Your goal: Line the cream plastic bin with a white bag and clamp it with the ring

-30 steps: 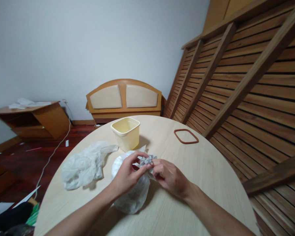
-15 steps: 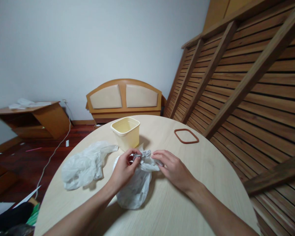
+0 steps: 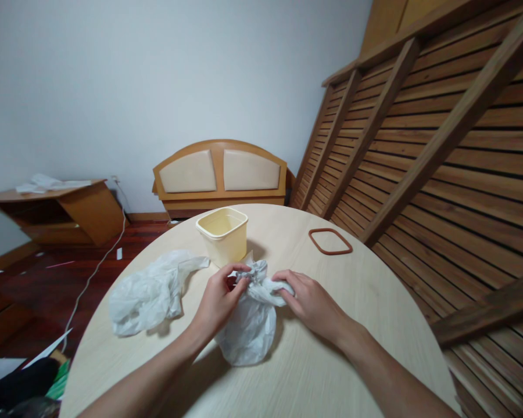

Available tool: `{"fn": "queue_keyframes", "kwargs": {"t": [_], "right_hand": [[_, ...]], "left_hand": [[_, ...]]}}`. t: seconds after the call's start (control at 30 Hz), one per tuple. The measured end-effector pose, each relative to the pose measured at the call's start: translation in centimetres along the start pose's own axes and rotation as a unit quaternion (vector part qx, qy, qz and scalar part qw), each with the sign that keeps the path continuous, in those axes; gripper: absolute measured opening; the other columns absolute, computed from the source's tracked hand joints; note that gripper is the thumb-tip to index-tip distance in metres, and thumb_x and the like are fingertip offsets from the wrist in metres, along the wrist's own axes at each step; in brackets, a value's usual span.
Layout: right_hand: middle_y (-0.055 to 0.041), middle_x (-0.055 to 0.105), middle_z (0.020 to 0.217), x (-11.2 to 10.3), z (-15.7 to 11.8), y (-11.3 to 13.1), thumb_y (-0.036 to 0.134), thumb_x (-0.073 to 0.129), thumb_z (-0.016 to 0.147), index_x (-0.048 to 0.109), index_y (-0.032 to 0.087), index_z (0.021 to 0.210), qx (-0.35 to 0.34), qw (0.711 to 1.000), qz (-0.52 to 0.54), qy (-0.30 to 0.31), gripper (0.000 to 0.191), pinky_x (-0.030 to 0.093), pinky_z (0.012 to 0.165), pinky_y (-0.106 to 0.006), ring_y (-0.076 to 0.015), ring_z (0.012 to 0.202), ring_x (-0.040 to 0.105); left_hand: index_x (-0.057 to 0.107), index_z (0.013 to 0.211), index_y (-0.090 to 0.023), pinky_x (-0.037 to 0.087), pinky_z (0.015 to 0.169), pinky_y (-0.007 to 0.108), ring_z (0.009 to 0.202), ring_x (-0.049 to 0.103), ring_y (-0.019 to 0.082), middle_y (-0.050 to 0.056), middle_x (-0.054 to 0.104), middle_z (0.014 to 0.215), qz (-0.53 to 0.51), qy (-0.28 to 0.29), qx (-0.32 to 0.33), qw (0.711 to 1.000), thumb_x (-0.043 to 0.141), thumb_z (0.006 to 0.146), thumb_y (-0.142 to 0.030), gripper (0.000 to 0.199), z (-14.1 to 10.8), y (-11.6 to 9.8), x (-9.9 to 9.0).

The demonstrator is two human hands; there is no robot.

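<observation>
A crumpled white plastic bag (image 3: 249, 334) hangs between my hands just above the table, its rounded lower part toward me. My left hand (image 3: 222, 293) pinches the gathered neck of the bag between thumb and fingers. On the other side, my right hand (image 3: 307, 299) grips a bunched end of the same bag, pulled out to the right. Right behind the bag stands an open, pale yellow plastic tub (image 3: 224, 244). To the left, a second crumpled white plastic bag (image 3: 150, 293) lies on the table.
The round, light wood table (image 3: 353, 360) carries a brown rounded-square ring (image 3: 330, 241) at its right rear. A slatted wooden frame (image 3: 418, 151) leans along the right side. Beyond the table is a padded headboard (image 3: 220, 171); a low cabinet (image 3: 65, 215) stands at the left.
My right hand has closed around the bag's bunched end and drawn it slightly right. The bag's hanging part has swung a little to the right. My left hand keeps its pinch.
</observation>
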State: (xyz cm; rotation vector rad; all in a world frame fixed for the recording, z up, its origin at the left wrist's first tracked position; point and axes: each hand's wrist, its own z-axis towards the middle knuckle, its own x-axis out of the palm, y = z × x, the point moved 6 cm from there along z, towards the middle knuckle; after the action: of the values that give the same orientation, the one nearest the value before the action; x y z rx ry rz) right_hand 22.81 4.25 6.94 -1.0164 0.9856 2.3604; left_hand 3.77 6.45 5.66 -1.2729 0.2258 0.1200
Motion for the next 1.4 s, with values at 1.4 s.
{"fn": "queue_keyframes", "kwargs": {"t": [1.4], "right_hand": [[-0.0079,0.071,0.100,-0.8,-0.8,3.3,0.005,0.052,0.092,0.068,0.021,0.114,-0.214,0.973,-0.023,-0.083,0.032,0.060,0.075,-0.030,-0.0177,0.090,0.070]], "left_hand": [[0.073,0.100,-0.019,0.049,0.091,0.036,0.096,0.066,0.023,0.008,0.075,0.100,0.007,0.164,0.090,0.982,0.057,0.094,-0.039,0.026,-1.7,-2.7,2.4]]}}
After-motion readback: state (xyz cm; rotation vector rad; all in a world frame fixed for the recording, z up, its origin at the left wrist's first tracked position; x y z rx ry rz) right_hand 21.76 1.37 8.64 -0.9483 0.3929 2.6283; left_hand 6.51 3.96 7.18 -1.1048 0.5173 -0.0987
